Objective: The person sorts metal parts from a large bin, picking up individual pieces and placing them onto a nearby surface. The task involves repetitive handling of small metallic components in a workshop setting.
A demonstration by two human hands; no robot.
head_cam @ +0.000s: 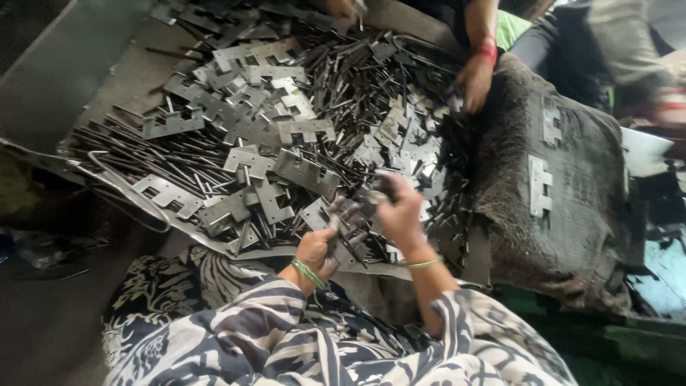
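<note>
Here the left hand (316, 251) holds a notched hinge plate (341, 218) in a closed grip, just above the heap of plates and pins (286, 136); the right hand (398, 209) pinches, probably, 1 pin (384, 184). Assembly seems underway; next, the pin needs lining up with the knuckles.

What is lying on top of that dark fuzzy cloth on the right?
Two flat grey hinge plates lie on the dark cloth, one above the other, apart. A co-worker's hand rests at its upper left edge. Whatever the cloth covers is hidden.
</note>
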